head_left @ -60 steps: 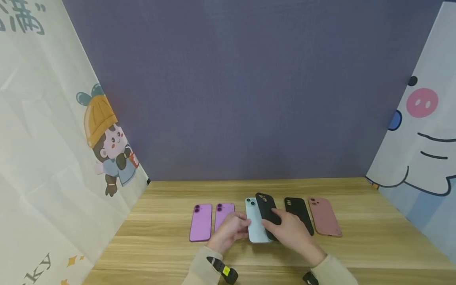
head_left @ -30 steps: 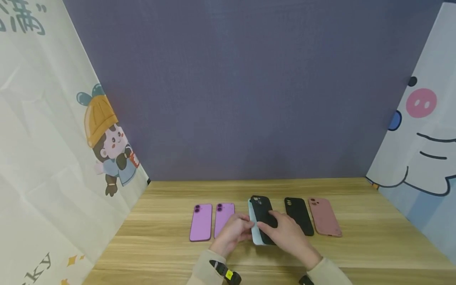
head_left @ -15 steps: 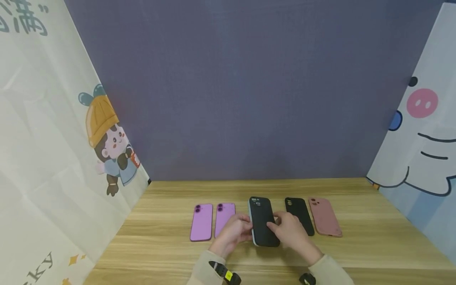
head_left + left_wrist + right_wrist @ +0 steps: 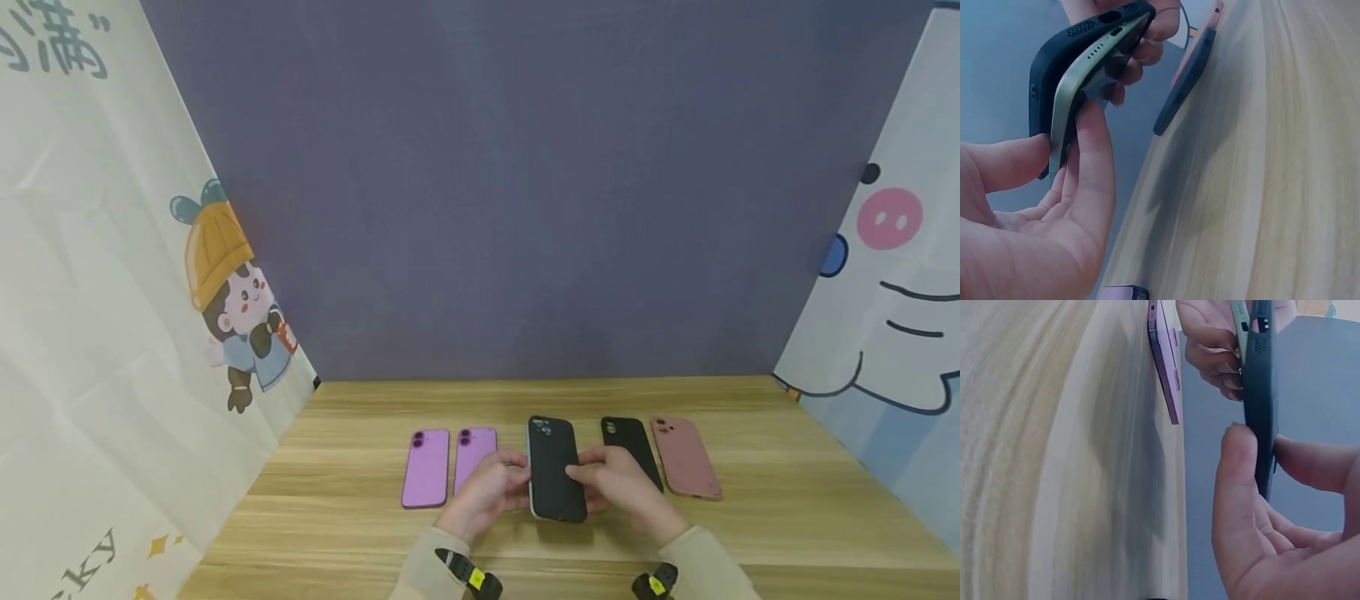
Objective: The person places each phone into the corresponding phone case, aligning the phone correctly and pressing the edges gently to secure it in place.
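Both hands hold a black phone case point(image 4: 557, 475) and a pale green-blue smartphone point(image 4: 1062, 119) together above the table, the case over the phone's back. My left hand point(image 4: 486, 493) pinches the left edge, with the thumb at the phone and case rims and fingers under the screen. On that side, the left wrist view shows a gap between case and phone; towards the right hand they lie close together. My right hand point(image 4: 618, 487) grips the case's right edge between thumb and fingers. In the head view only a thin pale strip of phone shows.
A purple phone point(image 4: 426, 468) lies on the wooden table point(image 4: 337, 500) at left, beside a second purple one point(image 4: 472, 450) partly behind my left hand. To the right lie another black case point(image 4: 630, 446) and a pink phone or case point(image 4: 686, 458). A grey-blue panel point(image 4: 480, 208) stands behind.
The black case has moved left and down over the phone, now covering nearly all of its back. My right hand has shifted from across the case to its right edge.
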Demonstrator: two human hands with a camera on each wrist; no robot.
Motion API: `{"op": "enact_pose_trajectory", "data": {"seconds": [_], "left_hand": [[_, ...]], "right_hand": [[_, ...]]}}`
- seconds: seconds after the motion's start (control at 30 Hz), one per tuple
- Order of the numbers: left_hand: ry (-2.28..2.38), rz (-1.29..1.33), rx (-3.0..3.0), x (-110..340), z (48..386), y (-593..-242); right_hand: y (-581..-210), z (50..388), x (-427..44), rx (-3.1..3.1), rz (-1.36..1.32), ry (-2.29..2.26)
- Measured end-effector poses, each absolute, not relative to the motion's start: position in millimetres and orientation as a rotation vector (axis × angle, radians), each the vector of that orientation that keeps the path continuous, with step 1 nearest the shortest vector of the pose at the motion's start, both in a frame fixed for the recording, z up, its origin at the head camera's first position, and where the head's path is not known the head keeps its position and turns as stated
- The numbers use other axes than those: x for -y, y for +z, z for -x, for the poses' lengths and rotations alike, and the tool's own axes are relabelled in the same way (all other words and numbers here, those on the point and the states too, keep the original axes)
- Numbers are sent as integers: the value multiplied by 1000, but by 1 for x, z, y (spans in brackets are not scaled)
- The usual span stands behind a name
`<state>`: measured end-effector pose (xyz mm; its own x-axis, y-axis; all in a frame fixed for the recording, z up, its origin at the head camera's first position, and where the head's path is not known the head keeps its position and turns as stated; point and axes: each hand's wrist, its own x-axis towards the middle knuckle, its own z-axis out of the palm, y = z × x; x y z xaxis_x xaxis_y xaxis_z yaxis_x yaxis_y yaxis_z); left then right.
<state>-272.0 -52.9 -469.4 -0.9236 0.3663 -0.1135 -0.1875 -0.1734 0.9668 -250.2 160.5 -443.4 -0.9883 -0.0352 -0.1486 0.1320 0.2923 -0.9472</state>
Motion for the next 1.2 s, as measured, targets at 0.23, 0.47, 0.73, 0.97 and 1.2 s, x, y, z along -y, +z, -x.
{"op": "enact_pose_trajectory", "data": {"seconds": [0.23, 0.47, 0.73, 0.97, 1.2], "left_hand": [[2152, -182, -1695, 54, 273, -467], [2117, -155, -1721, 53, 274, -465], [2065, -235, -1825, 52, 270, -462], [2042, -251, -1846, 53, 269, -461], [2012, -268, -1861, 55, 269, -461]], "right_hand": [[-446, 252, -162, -2340, -104, -1831], [-448, 254, -163, -2312, -91, -1842], [-447, 254, -165, -2187, -18, -1861], [-443, 257, -173, -2045, 3, -1937], [-439, 260, -178, -2059, 21, -1972]]}}
